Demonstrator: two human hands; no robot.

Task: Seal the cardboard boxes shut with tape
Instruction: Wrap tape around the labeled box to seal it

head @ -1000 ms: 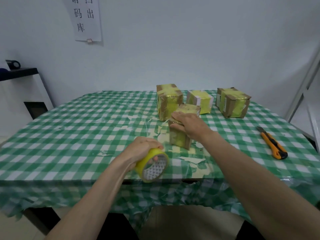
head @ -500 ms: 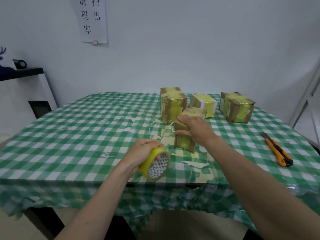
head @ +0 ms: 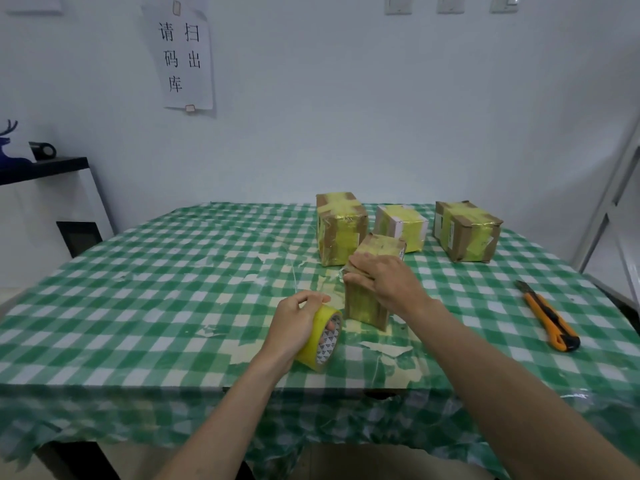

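Note:
A small cardboard box [head: 367, 304] wrapped in yellow tape stands upright near the middle of the table. My right hand [head: 384, 284] grips its top front edge, thumb on the near face. My left hand [head: 294, 320] holds a roll of yellow tape [head: 320, 337] just left of the box, close to the tablecloth. A thin strip of tape seems to run from the roll toward the box. Three more taped boxes stand behind: a tall one [head: 341, 228], a pale one [head: 401, 226] and a wide one [head: 465, 235].
An orange utility knife [head: 549, 318] lies at the right on the green checked tablecloth [head: 138, 299]. Scraps of tape stick to the cloth around the box. A white cabinet [head: 45, 209] stands at the left, a metal frame at the right.
The camera has tilted up, showing more wall. My left hand with the roll has moved nearer the box. My right hand stays on the box top.

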